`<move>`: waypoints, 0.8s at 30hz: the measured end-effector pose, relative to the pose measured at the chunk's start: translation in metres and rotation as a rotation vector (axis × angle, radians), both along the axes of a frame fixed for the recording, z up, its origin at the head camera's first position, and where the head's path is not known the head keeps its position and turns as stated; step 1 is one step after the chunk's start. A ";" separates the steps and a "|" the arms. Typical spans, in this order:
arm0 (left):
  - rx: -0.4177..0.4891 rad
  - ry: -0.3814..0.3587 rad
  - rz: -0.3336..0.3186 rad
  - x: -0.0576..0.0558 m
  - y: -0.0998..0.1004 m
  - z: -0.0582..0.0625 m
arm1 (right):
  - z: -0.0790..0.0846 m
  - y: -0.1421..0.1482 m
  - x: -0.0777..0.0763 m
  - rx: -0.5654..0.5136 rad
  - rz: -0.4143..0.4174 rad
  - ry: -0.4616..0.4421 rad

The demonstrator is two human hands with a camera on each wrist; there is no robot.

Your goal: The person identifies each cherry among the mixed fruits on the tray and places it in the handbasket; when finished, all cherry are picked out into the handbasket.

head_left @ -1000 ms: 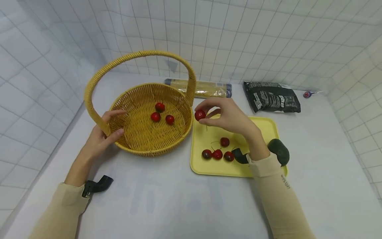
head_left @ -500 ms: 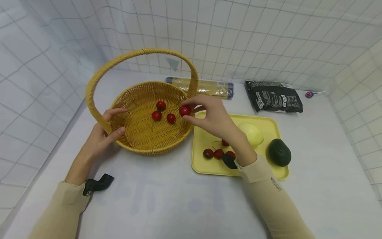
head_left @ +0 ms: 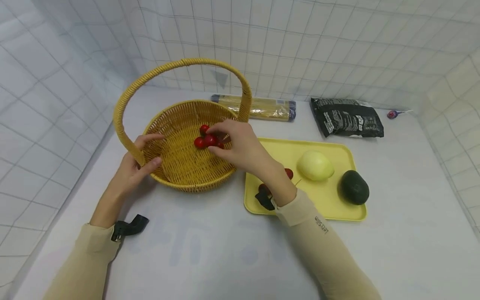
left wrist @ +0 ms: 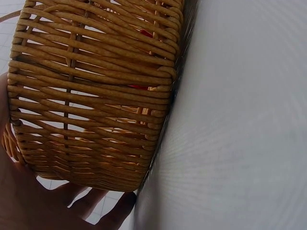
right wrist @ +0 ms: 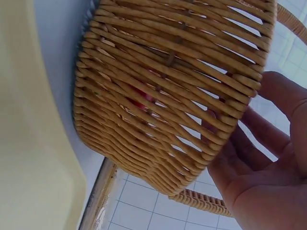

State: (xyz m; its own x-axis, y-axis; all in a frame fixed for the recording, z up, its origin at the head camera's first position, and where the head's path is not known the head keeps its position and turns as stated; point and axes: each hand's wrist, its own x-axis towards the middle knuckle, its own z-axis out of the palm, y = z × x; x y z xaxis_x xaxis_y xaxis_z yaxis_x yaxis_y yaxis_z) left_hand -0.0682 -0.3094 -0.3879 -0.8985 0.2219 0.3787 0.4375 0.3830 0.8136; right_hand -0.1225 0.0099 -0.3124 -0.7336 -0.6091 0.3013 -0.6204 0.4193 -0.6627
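Note:
A yellow wicker basket with a tall arched handle stands on the white table. My left hand grips its left rim by the handle's base, thumb and a finger over the edge. Inside the basket, my right hand pinches a red cherry between thumb and fingers. Other cherries lie close around it, one partly hidden by the fingers. The right wrist view has the basket's woven side in front of the fingertips, with red showing through the gaps.
Right of the basket lies a yellow tray with a pale yellow lemon-like fruit, a dark green avocado-like fruit and cherries partly behind my right arm. Behind are a long clear-wrapped pack, a black pouch and a lollipop.
My right hand has carried the cherry leftward from above the tray, over the rim, to the cherries in the basket. My left hand keeps its grip on the rim.

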 end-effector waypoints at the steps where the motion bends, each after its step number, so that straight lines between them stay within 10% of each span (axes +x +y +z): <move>1: 0.003 -0.002 0.004 0.000 -0.001 0.000 | -0.001 -0.002 0.000 0.009 -0.003 0.001; 24: -0.017 -0.038 0.039 0.001 0.000 0.003 | 0.012 0.044 0.012 -0.079 -0.022 -0.026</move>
